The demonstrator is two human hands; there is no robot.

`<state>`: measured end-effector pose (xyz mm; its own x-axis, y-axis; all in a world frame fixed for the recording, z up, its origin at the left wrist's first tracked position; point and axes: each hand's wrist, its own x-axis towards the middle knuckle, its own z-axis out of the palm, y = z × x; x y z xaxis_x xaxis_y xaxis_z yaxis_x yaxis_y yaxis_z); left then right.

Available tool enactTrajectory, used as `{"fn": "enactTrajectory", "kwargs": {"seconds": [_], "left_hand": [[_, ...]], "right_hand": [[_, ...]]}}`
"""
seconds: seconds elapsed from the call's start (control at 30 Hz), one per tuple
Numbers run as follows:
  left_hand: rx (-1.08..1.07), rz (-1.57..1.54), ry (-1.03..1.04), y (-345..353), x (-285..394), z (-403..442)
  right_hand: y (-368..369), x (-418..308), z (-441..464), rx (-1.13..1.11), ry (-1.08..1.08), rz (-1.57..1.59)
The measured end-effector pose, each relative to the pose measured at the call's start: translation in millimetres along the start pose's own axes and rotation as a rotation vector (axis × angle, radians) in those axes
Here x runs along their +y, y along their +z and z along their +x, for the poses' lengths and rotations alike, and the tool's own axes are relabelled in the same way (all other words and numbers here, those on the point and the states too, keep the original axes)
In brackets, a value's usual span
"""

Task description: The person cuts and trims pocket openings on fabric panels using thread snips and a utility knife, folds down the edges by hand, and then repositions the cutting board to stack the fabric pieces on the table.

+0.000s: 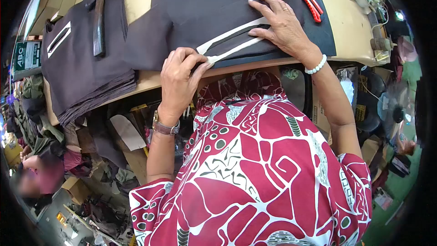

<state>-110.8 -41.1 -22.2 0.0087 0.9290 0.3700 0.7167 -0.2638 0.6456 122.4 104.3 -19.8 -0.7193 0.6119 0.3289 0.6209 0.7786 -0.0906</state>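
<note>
A long white slotted template (227,32), a narrow frame with an open middle, lies on dark brown fabric (200,4) near the table's front edge. My left hand (180,75) is closed, its thumb and fingers pinching the template's left end. Spread over the template's other end is my right hand (282,27); its thumb touches the lower strip, and its palm hides the far end. A red box cutter (310,2) lies on the dark cloth beyond my right hand.
A hammer (99,27) and a smaller white slotted template (59,39) lie on stacked dark fabric (91,75) at left. The wooden table (343,18) has a clamp-like fixture (371,7) at its right end. Another person (43,173) is at lower left.
</note>
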Motion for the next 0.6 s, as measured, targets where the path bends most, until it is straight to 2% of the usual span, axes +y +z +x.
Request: {"fn": "enactTrajectory", "kwargs": {"seconds": [0.27,0.47,0.5,0.57,0.6], "left_hand": [[0.015,-0.014,0.027,3,-2,-2],[-0.042,-0.045,0.016,-4,-4,-1],[-0.052,-0.040,0.011,-5,-4,-1],[-0.065,-0.041,-0.004,-5,-1,-1],[-0.068,-0.049,-0.014,-5,-1,-1]], "right_hand": [[16,-72,16,-0.077,-0.179,0.177],[3,-45,28,-0.145,-0.181,0.418],[-2,-42,30,-0.142,-0.107,0.505],[-2,-36,32,-0.162,-0.019,0.524],[0,-39,31,-0.126,-0.057,0.447]]}}
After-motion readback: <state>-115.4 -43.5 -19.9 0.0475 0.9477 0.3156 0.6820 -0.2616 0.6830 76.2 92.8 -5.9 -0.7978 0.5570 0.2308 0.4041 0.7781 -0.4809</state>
